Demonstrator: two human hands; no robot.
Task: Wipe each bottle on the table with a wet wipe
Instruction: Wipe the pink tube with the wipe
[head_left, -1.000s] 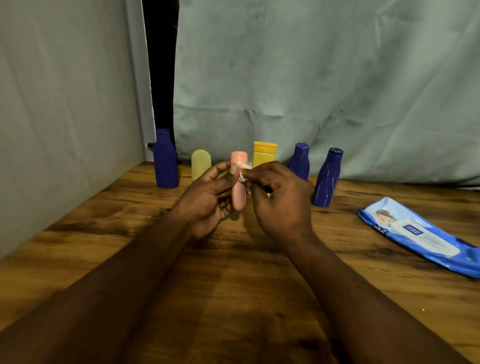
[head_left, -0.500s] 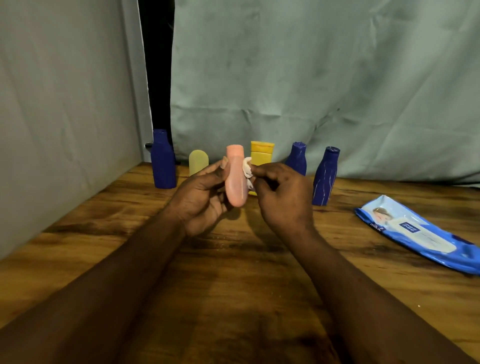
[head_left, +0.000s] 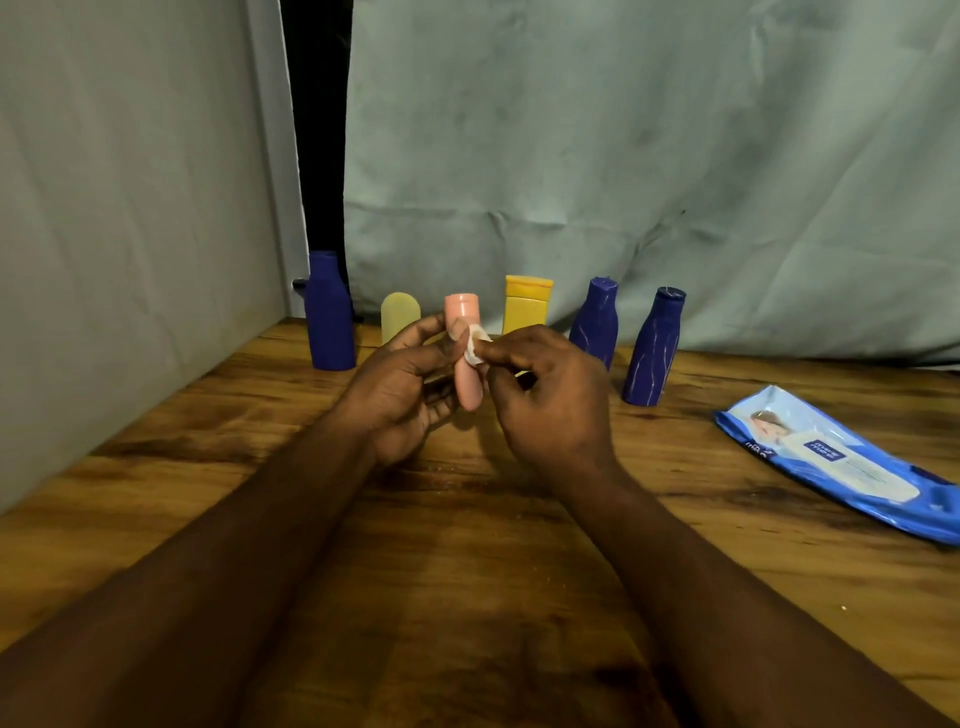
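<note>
My left hand (head_left: 400, 384) grips a small pink bottle (head_left: 464, 317) upright above the wooden table (head_left: 467, 571). My right hand (head_left: 550, 400) pinches a small folded white wet wipe (head_left: 474, 347) against the bottle's right side. Behind them stand a tall blue bottle (head_left: 328, 317), a pale yellow bottle (head_left: 399, 317), a yellow tube (head_left: 527, 304) and two more blue bottles (head_left: 596, 317) (head_left: 652, 353).
A blue pack of wet wipes (head_left: 841, 462) lies flat on the table at the right. A pale cloth backdrop (head_left: 623, 156) hangs behind the bottles and a grey wall panel (head_left: 130, 208) closes the left side.
The pink bottle was turned in my left hand and the wipe slid along its upper side. Both hands stayed in the same place over the table.
</note>
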